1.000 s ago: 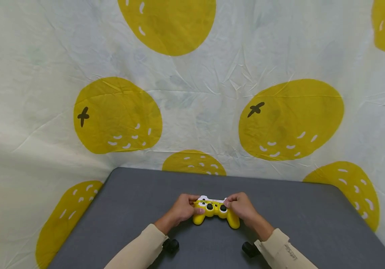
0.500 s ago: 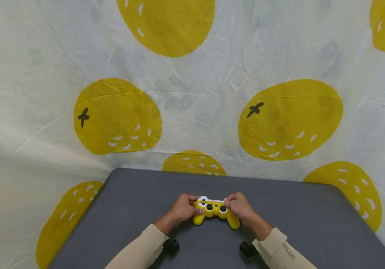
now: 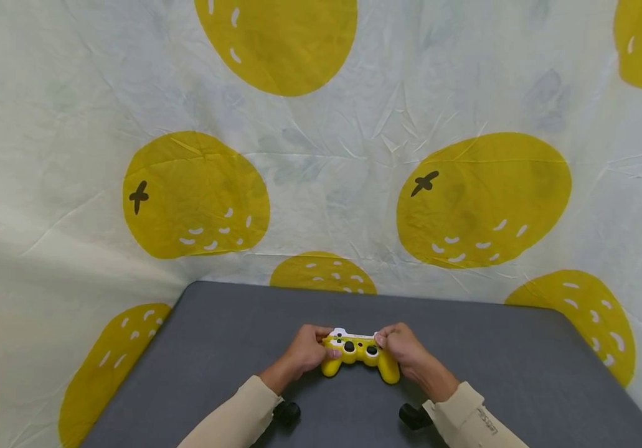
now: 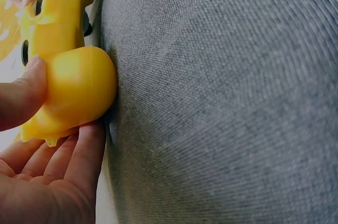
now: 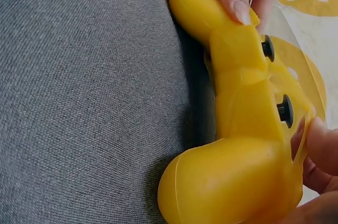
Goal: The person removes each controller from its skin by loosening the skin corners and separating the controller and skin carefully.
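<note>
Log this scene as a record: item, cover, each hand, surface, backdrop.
Item: white game controller, handles toward the person
Cover: yellow cover over both handles and much of the face; white shows along the far edge
Thumbsticks: two, black, sticking out through the cover
Left hand: holds the controller's left side, thumb on its face
Right hand: pinches the cover's edge at the right end
Surface: gray fabric-textured tabletop
Backdrop: white cloth with yellow fruit-like shapes
</note>
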`<state>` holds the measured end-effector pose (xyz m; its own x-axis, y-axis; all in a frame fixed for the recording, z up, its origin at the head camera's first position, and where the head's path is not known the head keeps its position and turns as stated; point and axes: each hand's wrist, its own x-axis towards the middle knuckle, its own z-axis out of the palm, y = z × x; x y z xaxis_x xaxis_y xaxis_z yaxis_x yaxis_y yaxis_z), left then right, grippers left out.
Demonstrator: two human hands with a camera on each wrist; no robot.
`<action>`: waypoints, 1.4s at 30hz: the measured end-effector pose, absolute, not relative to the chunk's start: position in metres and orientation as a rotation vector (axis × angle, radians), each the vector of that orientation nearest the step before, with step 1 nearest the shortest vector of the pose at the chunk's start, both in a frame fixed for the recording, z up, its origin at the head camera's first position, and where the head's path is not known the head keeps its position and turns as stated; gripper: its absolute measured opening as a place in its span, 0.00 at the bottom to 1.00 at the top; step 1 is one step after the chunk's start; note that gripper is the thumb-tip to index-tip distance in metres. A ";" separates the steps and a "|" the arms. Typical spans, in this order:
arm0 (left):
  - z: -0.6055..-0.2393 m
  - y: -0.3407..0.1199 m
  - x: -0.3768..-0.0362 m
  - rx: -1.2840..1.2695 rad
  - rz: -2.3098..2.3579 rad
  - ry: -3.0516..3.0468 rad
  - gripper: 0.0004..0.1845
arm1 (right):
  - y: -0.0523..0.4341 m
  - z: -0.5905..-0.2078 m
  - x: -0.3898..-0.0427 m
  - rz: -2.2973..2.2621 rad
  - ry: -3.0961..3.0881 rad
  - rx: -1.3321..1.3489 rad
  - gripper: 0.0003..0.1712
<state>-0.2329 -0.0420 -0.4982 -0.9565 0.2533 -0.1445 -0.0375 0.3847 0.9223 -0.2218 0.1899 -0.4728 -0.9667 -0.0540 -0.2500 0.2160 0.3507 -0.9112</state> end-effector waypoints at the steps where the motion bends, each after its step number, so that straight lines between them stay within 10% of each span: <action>1: -0.498 -0.042 -0.232 0.188 1.594 2.393 0.28 | 0.190 -0.473 -0.222 -1.669 2.365 0.151 0.21; 29: -0.494 -0.037 -0.231 0.122 1.590 2.443 0.28 | 0.207 -0.490 -0.215 -1.712 2.426 -0.247 0.04; 42: -0.496 -0.038 -0.232 0.125 1.580 2.423 0.28 | 0.194 -0.495 -0.211 -1.667 2.678 -0.030 0.08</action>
<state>-0.2323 -0.0383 -0.4958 -0.9662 0.2043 -0.1573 -0.0616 0.4094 0.9103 -0.2107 0.1938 -0.4950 -0.9997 -0.0092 0.0210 -0.0229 0.4415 -0.8970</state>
